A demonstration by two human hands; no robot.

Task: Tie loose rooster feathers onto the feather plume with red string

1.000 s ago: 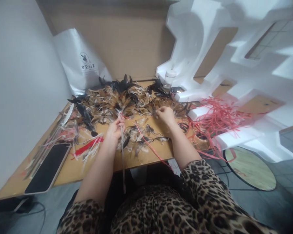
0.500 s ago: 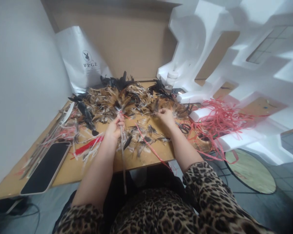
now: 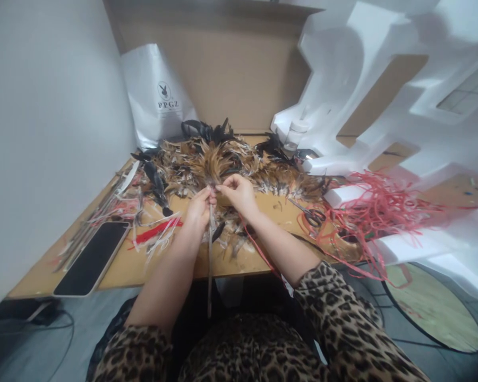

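A thin stick [image 3: 210,254] stands nearly upright in my left hand [image 3: 201,208], its lower end reaching below the table edge. Brown feathers [image 3: 212,162] fan out at its top. The fingers of my right hand [image 3: 239,195] are pinched at the base of that fan, close beside my left fingertips; what exactly they grip is too small to make out, though a feather seems likely. A pink plastic strip [image 3: 258,249] hangs from near the hands toward the table edge, passing under my right forearm. Loose short feathers [image 3: 235,239] lie on the table below my hands.
A heap of brown and black feathers [image 3: 175,159] spreads behind my hands. Scissors [image 3: 313,215] and tangled pink strips [image 3: 386,207] lie right, against white foam packaging [image 3: 354,101]. On the left are a phone [image 3: 91,260], a red bundle [image 3: 155,232] and several sticks [image 3: 91,225].
My right hand has come from the feather heap on the right to the top of the stick, beside my left hand. The left hand keeps its hold. The view has turned slightly left.
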